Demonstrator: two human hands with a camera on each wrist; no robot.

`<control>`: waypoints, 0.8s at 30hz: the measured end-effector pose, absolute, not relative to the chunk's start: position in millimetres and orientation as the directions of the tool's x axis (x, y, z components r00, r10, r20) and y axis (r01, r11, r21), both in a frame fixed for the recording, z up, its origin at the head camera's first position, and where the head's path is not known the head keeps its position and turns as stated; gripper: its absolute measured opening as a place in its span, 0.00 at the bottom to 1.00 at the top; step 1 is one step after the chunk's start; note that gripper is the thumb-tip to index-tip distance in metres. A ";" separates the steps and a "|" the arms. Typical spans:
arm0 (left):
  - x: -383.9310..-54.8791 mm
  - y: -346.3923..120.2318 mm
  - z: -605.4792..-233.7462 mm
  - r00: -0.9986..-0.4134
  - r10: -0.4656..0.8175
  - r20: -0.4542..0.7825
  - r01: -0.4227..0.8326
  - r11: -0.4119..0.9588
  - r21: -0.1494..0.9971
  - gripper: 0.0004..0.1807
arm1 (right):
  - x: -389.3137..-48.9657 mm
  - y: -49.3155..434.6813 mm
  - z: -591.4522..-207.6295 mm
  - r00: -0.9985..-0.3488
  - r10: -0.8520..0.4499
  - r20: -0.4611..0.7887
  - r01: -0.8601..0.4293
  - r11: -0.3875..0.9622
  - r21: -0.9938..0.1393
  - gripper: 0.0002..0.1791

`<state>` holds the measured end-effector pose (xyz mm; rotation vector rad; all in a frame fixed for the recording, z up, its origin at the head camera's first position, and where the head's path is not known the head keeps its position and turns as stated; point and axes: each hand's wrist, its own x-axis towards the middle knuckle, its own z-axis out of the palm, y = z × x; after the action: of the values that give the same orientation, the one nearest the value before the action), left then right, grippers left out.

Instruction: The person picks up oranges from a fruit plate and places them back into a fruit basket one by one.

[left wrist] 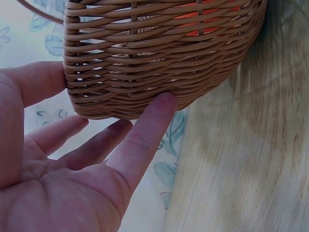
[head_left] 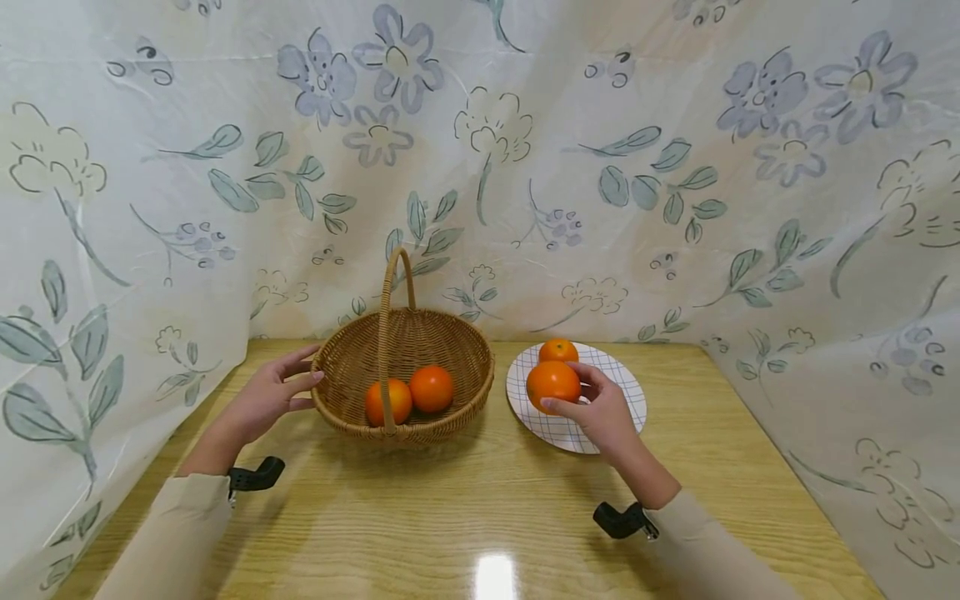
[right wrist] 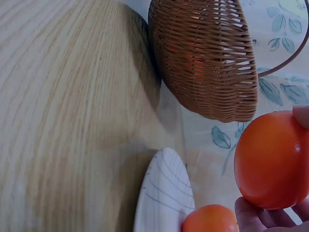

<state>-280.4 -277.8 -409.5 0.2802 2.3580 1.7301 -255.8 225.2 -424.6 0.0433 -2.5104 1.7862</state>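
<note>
My right hand (head_left: 606, 408) grips a smooth, glossy round orange fruit (head_left: 552, 385) between thumb and fingers, above a white plate (head_left: 558, 433) with a blue grid pattern. A second orange fruit (head_left: 558, 350) rests on the plate behind it. In the right wrist view the held fruit (right wrist: 270, 159) looks squat and is clear of the plate. My left hand (head_left: 268, 390) touches the left side of a brown wicker basket (head_left: 352, 358), its fingers extended along the weave (left wrist: 159, 72). Inside the basket lie two orange fruits, a left one (head_left: 393, 404) and a right one (head_left: 432, 388).
A tall arched handle (head_left: 385, 333) rises over the basket. The wooden table (head_left: 420, 517) lies under everything. Flower-patterned cloth (head_left: 480, 167) hangs behind and at both sides. A black wrist mount sits on each forearm, left (head_left: 257, 475) and right (head_left: 621, 520).
</note>
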 end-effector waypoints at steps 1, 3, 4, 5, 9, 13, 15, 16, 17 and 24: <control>-280.4 -277.9 -409.6 -0.961 0.272 -0.050 0.034 0.294 0.955 0.40 | -255.4 224.7 -422.8 -0.998 0.005 0.069 -0.064 0.321 -0.945 0.42; -280.2 -278.0 -409.8 -0.961 0.273 -0.049 0.034 0.291 0.956 0.40 | -254.9 223.7 -419.5 -0.997 -0.011 0.072 -0.072 0.310 -0.948 0.41; -280.1 -278.0 -410.0 -0.961 0.273 -0.048 0.035 0.290 0.956 0.40 | -254.5 223.1 -417.7 -0.997 -0.017 0.070 -0.072 0.303 -0.950 0.41; -279.9 -278.1 -410.0 -0.961 0.273 -0.047 0.035 0.289 0.957 0.40 | -254.4 222.4 -416.1 -0.998 -0.022 0.067 -0.070 0.298 -0.952 0.41; -279.0 -278.3 -410.2 -0.961 0.274 -0.045 0.037 0.287 0.957 0.40 | -253.7 219.2 -408.8 -0.997 -0.041 0.060 -0.069 0.287 -0.955 0.42; -278.6 -278.2 -410.1 -0.961 0.275 -0.044 0.038 0.285 0.958 0.40 | -254.6 215.0 -401.9 -0.995 -0.059 0.077 -0.090 0.272 -0.958 0.42; -278.5 -278.1 -410.1 -0.961 0.274 -0.043 0.039 0.285 0.958 0.40 | -255.1 212.3 -398.5 -0.993 -0.071 0.094 -0.110 0.265 -0.958 0.41; -278.5 -277.9 -410.0 -0.961 0.274 -0.042 0.039 0.285 0.958 0.40 | -255.4 210.9 -396.6 -0.992 -0.076 0.100 -0.116 0.259 -0.959 0.41; -278.4 -277.8 -409.9 -0.961 0.274 -0.042 0.039 0.284 0.958 0.40 | -255.6 209.3 -394.7 -0.991 -0.083 0.108 -0.126 0.253 -0.959 0.41; -277.9 -277.0 -409.9 -0.960 0.276 -0.048 0.034 0.286 0.958 0.41 | -259.5 197.3 -383.3 -0.983 -0.133 0.125 -0.153 0.229 -0.961 0.43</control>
<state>-277.9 -277.0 -409.9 0.2872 2.3479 1.7398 -259.5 197.3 -383.3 0.2851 -2.4490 1.9197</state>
